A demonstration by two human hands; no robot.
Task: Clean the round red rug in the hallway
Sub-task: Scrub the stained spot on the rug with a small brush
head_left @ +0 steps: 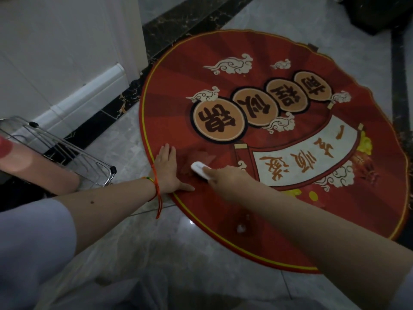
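On the pale marble floor [138, 253] of the hallway, the round red rug [279, 209] is lying flat, its far edge reaching a dark stone border strip [397, 86]. Near the rug's left rim, the left hand [167, 170] is pressing down with fingers spread flat, palm on the red pile just inside the yellow edge line; it is holding nothing. A red and orange string bracelet [156, 193] is hanging from that wrist. Just beside it, the right hand [225, 175] is gripping a small white brush [199, 170], fingers closed over its back, the brush touching the rug next to a printed white scroll. A small white clump [241, 228] is sitting on the rug close to its near edge. Left of the rug, a metal wire rack [67, 151] is standing by a white wall [55, 52].
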